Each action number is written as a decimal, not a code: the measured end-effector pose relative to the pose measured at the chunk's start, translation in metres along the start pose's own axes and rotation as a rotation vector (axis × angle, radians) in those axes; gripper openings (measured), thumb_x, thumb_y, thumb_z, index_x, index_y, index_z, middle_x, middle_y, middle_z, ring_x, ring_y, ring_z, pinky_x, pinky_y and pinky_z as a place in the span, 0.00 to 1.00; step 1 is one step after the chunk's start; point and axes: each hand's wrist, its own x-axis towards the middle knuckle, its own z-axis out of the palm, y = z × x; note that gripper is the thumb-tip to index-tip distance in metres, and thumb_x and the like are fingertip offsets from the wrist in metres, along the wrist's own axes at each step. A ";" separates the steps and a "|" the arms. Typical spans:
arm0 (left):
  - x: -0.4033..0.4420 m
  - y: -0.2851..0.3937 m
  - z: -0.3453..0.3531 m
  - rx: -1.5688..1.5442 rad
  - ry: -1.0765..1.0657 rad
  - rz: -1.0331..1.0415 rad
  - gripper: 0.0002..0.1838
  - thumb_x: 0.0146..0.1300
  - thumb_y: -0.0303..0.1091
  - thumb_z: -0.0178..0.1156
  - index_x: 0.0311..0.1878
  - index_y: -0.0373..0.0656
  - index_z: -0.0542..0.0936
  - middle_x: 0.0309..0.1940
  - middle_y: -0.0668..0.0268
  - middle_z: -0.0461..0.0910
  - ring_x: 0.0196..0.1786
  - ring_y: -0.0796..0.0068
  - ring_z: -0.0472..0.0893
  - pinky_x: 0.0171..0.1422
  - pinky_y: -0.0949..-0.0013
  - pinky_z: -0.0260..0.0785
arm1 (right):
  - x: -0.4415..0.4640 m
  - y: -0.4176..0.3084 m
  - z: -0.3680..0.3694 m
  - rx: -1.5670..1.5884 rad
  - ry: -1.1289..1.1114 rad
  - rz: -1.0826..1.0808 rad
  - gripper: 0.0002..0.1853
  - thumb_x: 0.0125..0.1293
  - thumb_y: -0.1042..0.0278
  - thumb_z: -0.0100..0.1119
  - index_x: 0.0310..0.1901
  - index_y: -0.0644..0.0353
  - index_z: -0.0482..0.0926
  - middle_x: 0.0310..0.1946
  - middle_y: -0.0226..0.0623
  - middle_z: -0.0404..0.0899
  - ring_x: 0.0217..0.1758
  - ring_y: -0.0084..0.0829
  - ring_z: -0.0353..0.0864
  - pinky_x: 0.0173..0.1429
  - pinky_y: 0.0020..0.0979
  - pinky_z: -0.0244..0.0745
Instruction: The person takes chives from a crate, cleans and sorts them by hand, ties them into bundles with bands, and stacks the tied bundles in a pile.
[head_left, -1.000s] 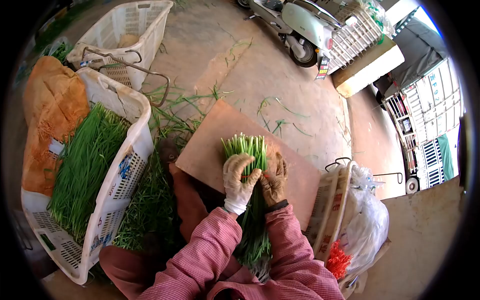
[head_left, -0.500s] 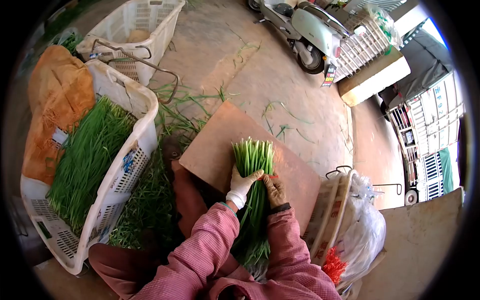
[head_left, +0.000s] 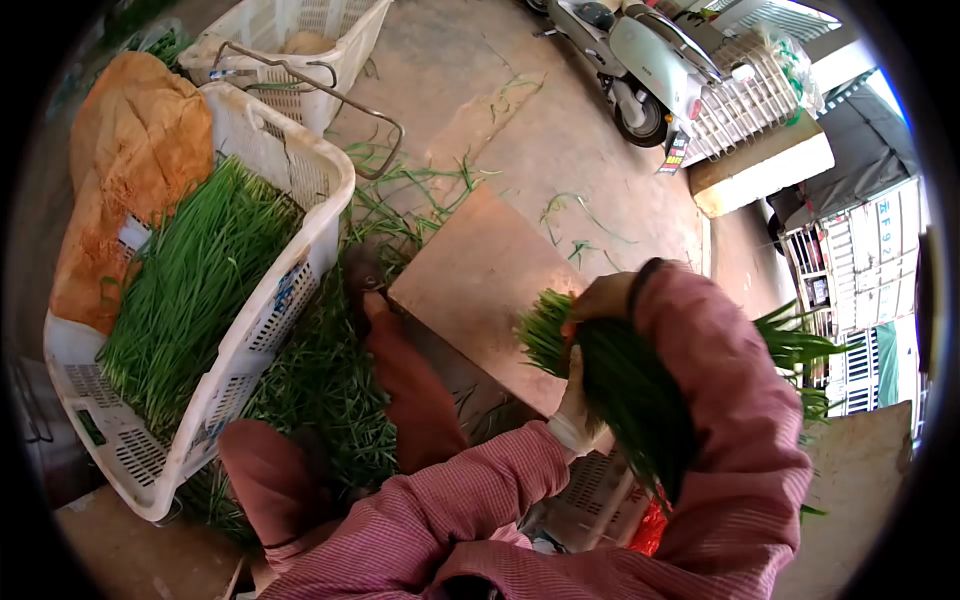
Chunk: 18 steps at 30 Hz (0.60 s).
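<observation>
A bundle of green chives (head_left: 635, 385) is tilted off the right side of a brown board (head_left: 480, 275). The pale cut stem ends point left over the board, and the leaves hang down and right. A bit of red-orange tie shows near the stem ends. My right hand (head_left: 603, 298), in a brownish glove, is closed over the top of the bundle near the tie; its fingers are mostly hidden. My left hand (head_left: 575, 408), in a white glove, grips the bundle from the near-left side. My right sleeve covers part of the leaves.
At left, a white crate (head_left: 335, 190) holds loose chives (head_left: 190, 310) and an orange-brown cloth (head_left: 140, 140). Behind it stands another crate (head_left: 350, 60) with a metal hook (head_left: 300, 75). Leaf scraps (head_left: 330, 400) litter the floor. A scooter (head_left: 640, 70) is parked at back right.
Both hands have carried the bundle right, off the middle of the board, and tipped it from upright to slanting. My right arm has risen and arched over it. The view has shifted slightly.
</observation>
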 end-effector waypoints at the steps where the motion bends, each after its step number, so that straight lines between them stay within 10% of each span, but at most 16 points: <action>1: -0.004 0.002 -0.005 -0.002 0.000 0.004 0.34 0.55 0.59 0.51 0.58 0.46 0.63 0.53 0.63 0.68 0.55 0.65 0.68 0.59 0.63 0.62 | 0.037 -0.012 0.008 -0.144 -0.046 0.052 0.17 0.59 0.52 0.48 0.41 0.54 0.80 0.40 0.34 0.79 0.42 0.23 0.75 0.50 0.27 0.67; 5: -0.003 0.006 -0.016 0.118 0.176 -0.119 0.38 0.50 0.67 0.49 0.57 0.48 0.64 0.51 0.62 0.70 0.53 0.66 0.71 0.54 0.63 0.69 | 0.095 0.003 0.008 -0.261 -0.153 -0.078 0.17 0.59 0.52 0.49 0.43 0.52 0.79 0.43 0.33 0.78 0.44 0.23 0.74 0.50 0.28 0.67; 7: 0.004 0.001 -0.025 -0.152 -0.271 -0.282 0.27 0.56 0.63 0.45 0.45 0.52 0.73 0.39 0.66 0.76 0.43 0.71 0.76 0.37 0.65 0.75 | 0.061 -0.004 0.003 -0.046 -0.138 0.077 0.16 0.59 0.53 0.50 0.44 0.51 0.79 0.43 0.32 0.78 0.44 0.23 0.74 0.50 0.27 0.67; 9: 0.019 -0.012 -0.054 0.133 -0.037 -0.079 0.23 0.56 0.63 0.46 0.37 0.53 0.74 0.31 0.69 0.77 0.39 0.72 0.77 0.41 0.65 0.74 | 0.046 -0.009 -0.009 -0.108 -0.214 -0.040 0.15 0.60 0.55 0.50 0.43 0.51 0.80 0.42 0.31 0.78 0.43 0.22 0.74 0.50 0.26 0.67; 14: 0.007 -0.010 -0.002 -0.092 0.160 -0.096 0.31 0.57 0.60 0.46 0.56 0.47 0.65 0.54 0.61 0.67 0.58 0.64 0.65 0.62 0.62 0.61 | 0.067 -0.026 0.004 -0.345 -0.169 0.114 0.13 0.60 0.57 0.50 0.41 0.50 0.80 0.41 0.30 0.78 0.42 0.21 0.74 0.48 0.26 0.67; 18: 0.000 -0.013 0.012 -0.025 0.163 0.009 0.32 0.56 0.58 0.50 0.57 0.46 0.64 0.54 0.61 0.67 0.56 0.65 0.67 0.59 0.63 0.64 | 0.065 -0.026 0.009 -0.337 -0.115 0.096 0.12 0.59 0.58 0.51 0.40 0.51 0.81 0.39 0.29 0.79 0.40 0.21 0.75 0.47 0.25 0.68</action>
